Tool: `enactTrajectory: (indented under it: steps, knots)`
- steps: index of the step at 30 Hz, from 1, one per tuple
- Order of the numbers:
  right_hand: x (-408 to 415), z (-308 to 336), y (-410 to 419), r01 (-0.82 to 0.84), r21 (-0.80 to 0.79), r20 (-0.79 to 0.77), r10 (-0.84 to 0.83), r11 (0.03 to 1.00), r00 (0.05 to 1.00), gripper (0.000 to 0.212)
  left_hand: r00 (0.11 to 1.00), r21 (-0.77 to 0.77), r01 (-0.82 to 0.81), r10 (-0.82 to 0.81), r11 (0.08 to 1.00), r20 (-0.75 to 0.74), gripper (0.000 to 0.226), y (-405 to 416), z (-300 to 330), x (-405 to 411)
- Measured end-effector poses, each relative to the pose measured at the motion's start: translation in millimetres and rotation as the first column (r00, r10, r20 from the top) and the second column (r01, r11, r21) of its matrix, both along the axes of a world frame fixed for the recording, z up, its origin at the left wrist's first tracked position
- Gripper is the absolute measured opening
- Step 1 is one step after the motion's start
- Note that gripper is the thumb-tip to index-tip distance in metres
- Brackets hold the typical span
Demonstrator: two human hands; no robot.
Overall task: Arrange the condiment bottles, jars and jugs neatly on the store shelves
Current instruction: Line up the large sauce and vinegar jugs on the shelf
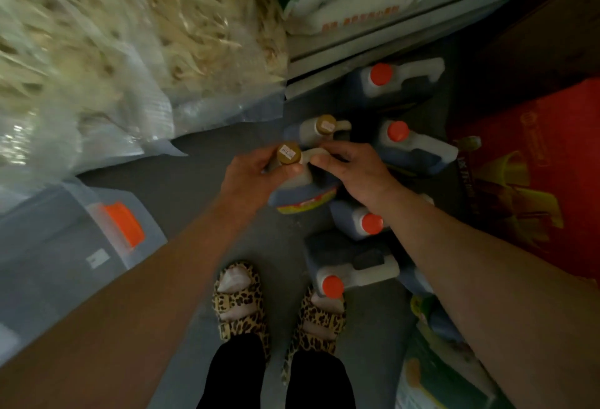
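Note:
I look straight down at a grey floor. A dark jug with a brown cap (303, 189) is held between both hands. My left hand (251, 178) grips its neck just under the cap. My right hand (354, 171) curls round its white handle. A second brown-capped jug (319, 129) stands just behind it. Several dark jugs with orange caps stand on the floor to the right: one at the back (394, 79), one beside my right hand (418, 149), one under my right forearm (357, 218), one near my feet (347, 270).
A white shelf edge (373, 51) runs along the back with white packets on it. Big clear bags of pale dried strips (130, 35) fill the left. A clear bin with an orange latch (97, 236) sits lower left. A red carton (535, 175) stands right. My sandalled feet (279, 304) are below.

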State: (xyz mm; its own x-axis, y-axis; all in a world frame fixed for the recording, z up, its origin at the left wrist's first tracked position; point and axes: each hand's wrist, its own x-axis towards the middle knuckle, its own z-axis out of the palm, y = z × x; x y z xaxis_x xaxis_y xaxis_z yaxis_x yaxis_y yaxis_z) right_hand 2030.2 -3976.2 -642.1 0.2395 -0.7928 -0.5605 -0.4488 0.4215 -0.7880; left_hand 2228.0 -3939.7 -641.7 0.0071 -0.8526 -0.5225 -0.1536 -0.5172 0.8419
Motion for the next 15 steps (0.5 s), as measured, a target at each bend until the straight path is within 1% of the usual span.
enactTrajectory:
  steps: [3, 8, 12, 15]
  knots:
    - [21, 39, 2, 0.031, 0.007, 0.000, -0.031, 1.000, 1.000, 0.030, 0.997, 0.033, -0.071, 0.071, 0.997, 0.008, 0.025, -3, 46, 13]
    - [41, 125, 13, 0.106, 0.039, -0.011, -0.106, 0.994, 0.994, 0.036, 0.993, 0.027, -0.036, 0.033, 0.999, 0.116, 0.012, -8, 141, 26]
    - [41, 228, 19, 0.156, 0.048, -0.022, -0.155, 0.987, 0.988, 0.020, 0.993, -0.017, 0.031, -0.029, 0.999, 0.118, 0.005, -12, 240, 28]
    - [39, 320, 16, 0.137, -0.027, -0.068, -0.139, 0.990, 0.988, 0.022, 0.995, -0.074, 0.043, -0.036, 0.996, 0.098, 0.007, -15, 328, 25]
